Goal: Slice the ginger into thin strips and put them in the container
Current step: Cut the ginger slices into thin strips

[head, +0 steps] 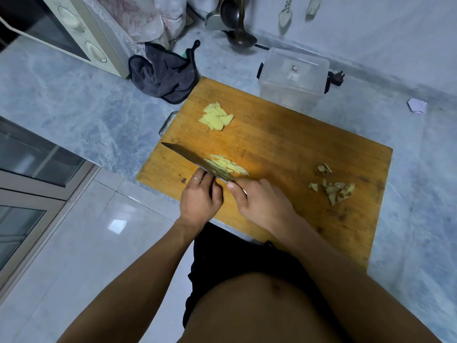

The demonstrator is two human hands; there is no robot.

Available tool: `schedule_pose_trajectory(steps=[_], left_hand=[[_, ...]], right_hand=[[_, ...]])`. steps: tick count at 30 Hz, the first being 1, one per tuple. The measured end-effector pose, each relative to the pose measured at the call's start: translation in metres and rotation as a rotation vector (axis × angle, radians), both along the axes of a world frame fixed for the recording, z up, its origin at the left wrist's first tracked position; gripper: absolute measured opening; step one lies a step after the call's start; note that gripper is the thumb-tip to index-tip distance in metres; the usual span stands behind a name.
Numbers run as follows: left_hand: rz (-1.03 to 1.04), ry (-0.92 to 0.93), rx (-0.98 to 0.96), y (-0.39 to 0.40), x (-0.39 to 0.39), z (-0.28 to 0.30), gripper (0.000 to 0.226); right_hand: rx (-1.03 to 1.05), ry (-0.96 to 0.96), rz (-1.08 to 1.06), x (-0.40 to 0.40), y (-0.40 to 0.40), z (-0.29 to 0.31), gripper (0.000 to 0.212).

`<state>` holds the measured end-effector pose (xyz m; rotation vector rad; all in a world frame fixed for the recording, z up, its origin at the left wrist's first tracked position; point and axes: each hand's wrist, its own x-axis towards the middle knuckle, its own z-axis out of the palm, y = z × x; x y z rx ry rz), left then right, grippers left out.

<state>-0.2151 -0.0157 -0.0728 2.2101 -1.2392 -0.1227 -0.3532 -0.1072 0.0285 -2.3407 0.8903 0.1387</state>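
Note:
A wooden cutting board (284, 149) lies on the counter. My right hand (262, 201) grips the handle of a cleaver (188, 157), whose blade slants left across the board's near part. Thin pale ginger strips (231, 167) lie against the blade's far side. My left hand (200, 196), with a ring on one finger, has its fingers curled against the blade's near side. Its fingertips and anything beneath them are hidden. Flat ginger slices (217, 116) are piled further back on the board. A clear plastic container (294, 75) with its lid on stands behind the board.
Brownish ginger peelings (333, 189) lie at the board's right. A dark cloth (165, 75) is bunched at the board's far left corner, beside a microwave (71, 30). Ladles (239, 33) lean on the back wall. A small white scrap (417, 105) lies on the counter to the right.

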Motion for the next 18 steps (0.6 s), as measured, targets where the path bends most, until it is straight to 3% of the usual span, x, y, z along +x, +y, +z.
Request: schedule_pose_trajectory(steps=[18], left_hand=[[-0.006,0.019,0.031,0.0007,0.0016,-0.0022,0.035]], right_hand=[[0.027,0.015,0.017,-0.0022,-0.0004,0.0047,0.044]])
